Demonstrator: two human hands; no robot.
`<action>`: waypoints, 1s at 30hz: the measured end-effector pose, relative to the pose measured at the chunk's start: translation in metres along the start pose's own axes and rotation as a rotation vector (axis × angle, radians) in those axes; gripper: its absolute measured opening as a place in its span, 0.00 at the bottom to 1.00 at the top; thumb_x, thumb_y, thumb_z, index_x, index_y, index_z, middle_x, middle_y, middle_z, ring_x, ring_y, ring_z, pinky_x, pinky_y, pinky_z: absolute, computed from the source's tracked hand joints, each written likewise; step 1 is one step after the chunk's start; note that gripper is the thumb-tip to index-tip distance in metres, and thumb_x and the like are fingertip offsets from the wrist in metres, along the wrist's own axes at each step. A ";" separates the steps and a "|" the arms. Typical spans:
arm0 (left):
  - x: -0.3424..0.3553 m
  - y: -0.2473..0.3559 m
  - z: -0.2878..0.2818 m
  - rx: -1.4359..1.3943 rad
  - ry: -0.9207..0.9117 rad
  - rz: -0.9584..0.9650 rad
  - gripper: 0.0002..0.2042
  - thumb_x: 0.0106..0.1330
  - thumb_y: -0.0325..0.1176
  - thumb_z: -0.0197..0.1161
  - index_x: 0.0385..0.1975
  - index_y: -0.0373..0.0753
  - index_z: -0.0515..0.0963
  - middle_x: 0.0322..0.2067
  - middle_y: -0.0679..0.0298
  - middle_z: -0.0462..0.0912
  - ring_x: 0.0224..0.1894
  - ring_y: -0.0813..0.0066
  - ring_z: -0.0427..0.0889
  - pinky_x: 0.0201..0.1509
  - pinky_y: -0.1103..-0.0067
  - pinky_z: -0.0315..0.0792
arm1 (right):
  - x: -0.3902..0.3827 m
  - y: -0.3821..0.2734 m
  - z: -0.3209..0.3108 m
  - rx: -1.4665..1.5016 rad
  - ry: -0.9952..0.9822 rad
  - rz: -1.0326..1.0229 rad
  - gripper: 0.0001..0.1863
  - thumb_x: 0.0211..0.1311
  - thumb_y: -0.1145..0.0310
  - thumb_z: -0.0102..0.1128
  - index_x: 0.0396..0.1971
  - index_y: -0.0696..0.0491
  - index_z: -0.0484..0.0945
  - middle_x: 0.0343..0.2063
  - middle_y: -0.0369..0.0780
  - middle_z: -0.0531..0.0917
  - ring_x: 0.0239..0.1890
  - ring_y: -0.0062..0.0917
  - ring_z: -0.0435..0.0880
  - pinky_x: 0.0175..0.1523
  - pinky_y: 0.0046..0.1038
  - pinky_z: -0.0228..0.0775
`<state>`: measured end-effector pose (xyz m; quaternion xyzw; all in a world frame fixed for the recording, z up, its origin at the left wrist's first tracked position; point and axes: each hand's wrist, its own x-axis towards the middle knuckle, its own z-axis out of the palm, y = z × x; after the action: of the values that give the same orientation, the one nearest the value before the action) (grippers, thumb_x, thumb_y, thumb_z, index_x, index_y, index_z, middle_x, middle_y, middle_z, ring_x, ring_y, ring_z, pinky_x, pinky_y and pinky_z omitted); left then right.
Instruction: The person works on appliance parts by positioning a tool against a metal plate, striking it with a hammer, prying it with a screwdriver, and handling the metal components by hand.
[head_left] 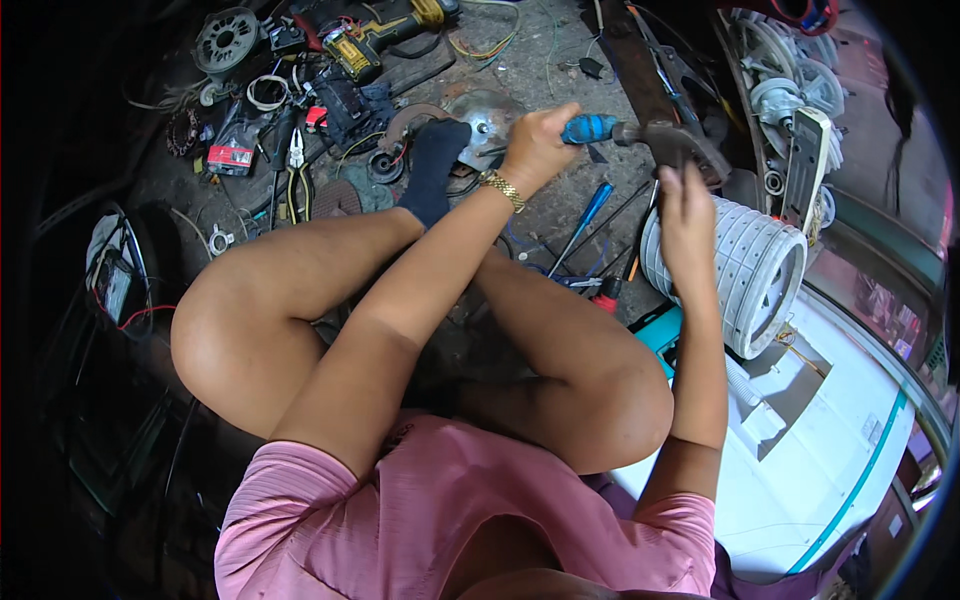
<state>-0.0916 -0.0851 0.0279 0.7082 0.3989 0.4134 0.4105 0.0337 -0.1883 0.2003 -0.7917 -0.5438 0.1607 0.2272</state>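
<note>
1. Head view, obscured areas: The fisheye rim is black, and the lower-left region is too dark for most parts to be identified. The yellow-and-black cordless drill (pixel 370 45) meets the upper edge and is cut off there.
2. Head view, overlaps: The round grey metal disc (pixel 485 112) is partly covered by the dark fabric sock (pixel 437 165) and the wrist. The inner side of the white perforated plastic drum (pixel 722 272) is partly covered by the right forearm.
3. Left hand (pixel 545 140): closed around the blue grip of the hammer-like tool with a dark metal head (pixel 685 148). The forearm runs diagonally up and to the right; a gold-coloured metal band (pixel 502 190) encircles the wrist.
4. Right hand (pixel 687 225): raised, fingers narrow together and pointing up, just below the tool head. The fingertips are blurred; whether they grip or touch the head cannot be told. The forearm rises nearly straight.
5. Tool position: held crosswise between the hands, head to the right, above the upper end of the drum. The exact outline of the head is indistinct.
6. Adjacent item: the blue-handled screwdriver (pixel 588 220) lies on the floor, left of the drum.
</note>
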 end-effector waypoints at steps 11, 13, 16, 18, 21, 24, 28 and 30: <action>-0.003 -0.006 0.001 -0.045 -0.020 0.052 0.18 0.47 0.28 0.72 0.41 0.42 0.80 0.26 0.48 0.82 0.33 0.46 0.84 0.34 0.61 0.76 | -0.007 0.031 -0.025 -0.214 0.035 0.008 0.13 0.73 0.63 0.52 0.35 0.58 0.77 0.28 0.52 0.82 0.27 0.46 0.78 0.35 0.42 0.70; -0.014 -0.015 -0.006 -0.051 -0.066 0.013 0.18 0.48 0.28 0.72 0.41 0.42 0.81 0.26 0.47 0.82 0.33 0.47 0.84 0.35 0.62 0.76 | -0.022 0.028 0.021 -0.154 -0.035 0.052 0.13 0.73 0.64 0.51 0.33 0.58 0.77 0.25 0.52 0.82 0.23 0.47 0.77 0.31 0.44 0.69; -0.037 -0.044 -0.028 0.099 -0.050 -0.118 0.14 0.50 0.28 0.71 0.38 0.42 0.82 0.29 0.48 0.84 0.34 0.49 0.85 0.36 0.63 0.77 | -0.029 0.034 -0.003 0.169 0.124 0.233 0.17 0.75 0.57 0.50 0.30 0.54 0.73 0.15 0.39 0.72 0.14 0.30 0.69 0.22 0.32 0.63; -0.054 -0.041 -0.022 0.075 -0.116 -0.143 0.16 0.48 0.27 0.70 0.40 0.43 0.81 0.30 0.51 0.85 0.35 0.49 0.85 0.37 0.62 0.77 | -0.028 0.031 -0.050 0.483 0.274 0.412 0.18 0.77 0.52 0.48 0.32 0.51 0.71 0.16 0.32 0.68 0.13 0.18 0.65 0.18 0.23 0.58; -0.048 0.009 0.003 -0.022 -0.136 0.006 0.15 0.47 0.26 0.70 0.37 0.43 0.78 0.29 0.54 0.84 0.34 0.50 0.85 0.36 0.60 0.76 | -0.047 0.042 -0.074 0.751 0.352 0.437 0.18 0.77 0.49 0.45 0.39 0.50 0.69 0.18 0.32 0.68 0.13 0.15 0.63 0.17 0.20 0.57; -0.024 0.032 0.006 -0.036 -0.149 0.081 0.12 0.49 0.27 0.69 0.32 0.42 0.75 0.26 0.55 0.82 0.32 0.49 0.84 0.33 0.60 0.74 | -0.071 0.066 -0.046 0.785 0.295 0.536 0.17 0.78 0.50 0.45 0.40 0.50 0.69 0.18 0.33 0.69 0.13 0.16 0.63 0.17 0.21 0.57; -0.013 0.030 0.006 -0.023 -0.167 0.126 0.10 0.52 0.27 0.68 0.32 0.41 0.76 0.26 0.55 0.82 0.31 0.50 0.84 0.30 0.62 0.74 | -0.097 0.077 -0.013 0.787 0.288 0.598 0.17 0.78 0.51 0.45 0.41 0.50 0.70 0.17 0.33 0.68 0.12 0.16 0.62 0.16 0.22 0.56; -0.014 0.023 0.007 -0.019 -0.168 0.117 0.10 0.52 0.27 0.68 0.32 0.41 0.76 0.26 0.55 0.82 0.30 0.50 0.84 0.31 0.62 0.74 | -0.100 0.082 -0.003 0.801 0.255 0.603 0.17 0.77 0.50 0.46 0.41 0.50 0.70 0.18 0.33 0.68 0.12 0.16 0.62 0.17 0.22 0.55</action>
<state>-0.0844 -0.1072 0.0430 0.7584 0.3170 0.3796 0.4246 0.0644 -0.3074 0.1594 -0.7776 -0.1553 0.3169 0.5204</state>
